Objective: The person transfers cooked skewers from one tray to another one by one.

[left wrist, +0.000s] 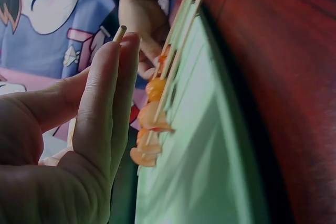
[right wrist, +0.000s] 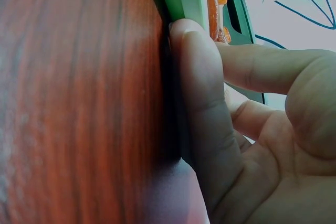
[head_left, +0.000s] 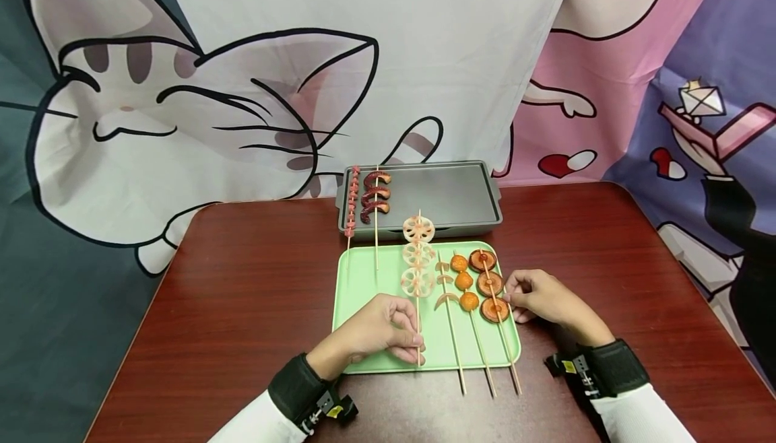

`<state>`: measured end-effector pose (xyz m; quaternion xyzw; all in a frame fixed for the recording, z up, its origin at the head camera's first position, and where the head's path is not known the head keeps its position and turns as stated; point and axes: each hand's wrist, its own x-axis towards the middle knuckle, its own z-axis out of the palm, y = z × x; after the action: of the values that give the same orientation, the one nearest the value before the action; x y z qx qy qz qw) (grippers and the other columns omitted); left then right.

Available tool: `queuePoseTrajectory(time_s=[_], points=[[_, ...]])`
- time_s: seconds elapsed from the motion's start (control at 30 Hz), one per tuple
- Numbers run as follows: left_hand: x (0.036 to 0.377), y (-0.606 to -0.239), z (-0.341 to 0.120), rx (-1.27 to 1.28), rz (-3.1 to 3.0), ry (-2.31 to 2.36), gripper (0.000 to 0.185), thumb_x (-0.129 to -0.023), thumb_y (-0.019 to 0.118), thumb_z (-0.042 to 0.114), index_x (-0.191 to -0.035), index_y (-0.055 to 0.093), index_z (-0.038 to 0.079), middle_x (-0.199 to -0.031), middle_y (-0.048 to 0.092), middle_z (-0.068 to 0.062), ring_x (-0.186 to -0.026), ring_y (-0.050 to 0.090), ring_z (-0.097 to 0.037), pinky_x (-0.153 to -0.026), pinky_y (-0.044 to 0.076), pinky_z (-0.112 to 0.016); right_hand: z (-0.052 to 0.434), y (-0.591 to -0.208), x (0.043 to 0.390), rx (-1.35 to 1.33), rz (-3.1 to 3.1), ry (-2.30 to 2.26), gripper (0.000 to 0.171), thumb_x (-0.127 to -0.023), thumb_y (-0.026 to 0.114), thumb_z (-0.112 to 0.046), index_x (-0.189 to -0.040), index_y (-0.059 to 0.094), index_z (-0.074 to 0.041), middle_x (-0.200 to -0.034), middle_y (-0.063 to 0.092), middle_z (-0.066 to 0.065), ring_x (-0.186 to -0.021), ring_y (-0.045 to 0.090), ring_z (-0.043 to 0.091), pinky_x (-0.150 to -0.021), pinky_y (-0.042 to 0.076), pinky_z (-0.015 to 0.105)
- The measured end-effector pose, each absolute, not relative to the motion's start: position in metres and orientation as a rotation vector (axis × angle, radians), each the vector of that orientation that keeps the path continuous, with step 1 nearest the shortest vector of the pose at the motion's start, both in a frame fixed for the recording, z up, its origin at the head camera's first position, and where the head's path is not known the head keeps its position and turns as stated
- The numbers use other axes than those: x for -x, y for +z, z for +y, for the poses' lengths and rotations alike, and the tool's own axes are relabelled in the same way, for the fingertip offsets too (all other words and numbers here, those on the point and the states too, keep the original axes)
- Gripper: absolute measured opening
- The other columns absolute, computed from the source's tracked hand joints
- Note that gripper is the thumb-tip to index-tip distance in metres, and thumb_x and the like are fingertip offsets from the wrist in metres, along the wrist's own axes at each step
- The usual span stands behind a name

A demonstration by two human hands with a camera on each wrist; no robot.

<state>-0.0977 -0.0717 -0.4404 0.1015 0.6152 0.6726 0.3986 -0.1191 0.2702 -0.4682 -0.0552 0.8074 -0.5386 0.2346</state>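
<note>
My left hand (head_left: 386,328) pinches the lower stick of a lotus root skewer (head_left: 418,254), with three pale slices, above the green tray (head_left: 358,301). In the left wrist view the stick's end (left wrist: 120,33) sticks out past the fingertips. At the tray's right edge, my right hand (head_left: 539,298) grips the rim between thumb (right wrist: 195,51) and fingers. Beside it on the tray lies a mushroom skewer (head_left: 490,284). Left of that are a skewer of orange balls (head_left: 463,281) and one with thin pale-brown pieces (head_left: 445,280).
Behind the tray stands a grey baking pan (head_left: 436,194). A skewer of small pink pieces (head_left: 352,200) and one of dark red curled pieces (head_left: 376,194) lie at its left end, their sticks reaching over the tray. The brown table (head_left: 242,281) meets printed curtains.
</note>
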Motion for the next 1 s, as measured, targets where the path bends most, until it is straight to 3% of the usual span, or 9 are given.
queuePoseTrajectory(time_s=[0.33,0.77,1.0], points=[[0.086,-0.447,-0.072,-0.199,1.543,1.698,0.018,-0.089,0.070,-0.014,-0.083,0.058,-0.002,-0.072,0.073,-0.010,-0.069,0.076,-0.021,-0.067,0.066,-0.030,0.269,-0.468,0.119,0.162,2.219,-1.477,0.008,-0.096,0.059,0.002,-0.098,0.059,0.010,-0.073,0.061,0.007,-0.060,0.065,0.013,-0.056,0.063,0.030],[0.074,-0.456,-0.070,-0.177,1.533,1.699,0.017,-0.089,0.070,-0.014,-0.083,0.059,-0.002,-0.079,0.076,-0.020,-0.073,0.077,-0.023,-0.070,0.065,-0.028,0.272,-0.469,0.120,0.153,2.248,-1.440,0.007,-0.096,0.060,0.002,-0.095,0.059,0.009,-0.072,0.061,0.007,-0.060,0.066,0.013,-0.055,0.063,0.030],[0.069,-0.459,-0.069,-0.166,1.518,1.708,0.017,-0.088,0.072,-0.013,-0.083,0.060,-0.002,-0.076,0.075,-0.016,-0.070,0.077,-0.021,-0.068,0.065,-0.027,0.272,-0.469,0.120,0.160,2.240,-1.452,0.007,-0.096,0.059,0.003,-0.096,0.059,0.009,-0.073,0.061,0.006,-0.060,0.066,0.013,-0.056,0.063,0.031]])
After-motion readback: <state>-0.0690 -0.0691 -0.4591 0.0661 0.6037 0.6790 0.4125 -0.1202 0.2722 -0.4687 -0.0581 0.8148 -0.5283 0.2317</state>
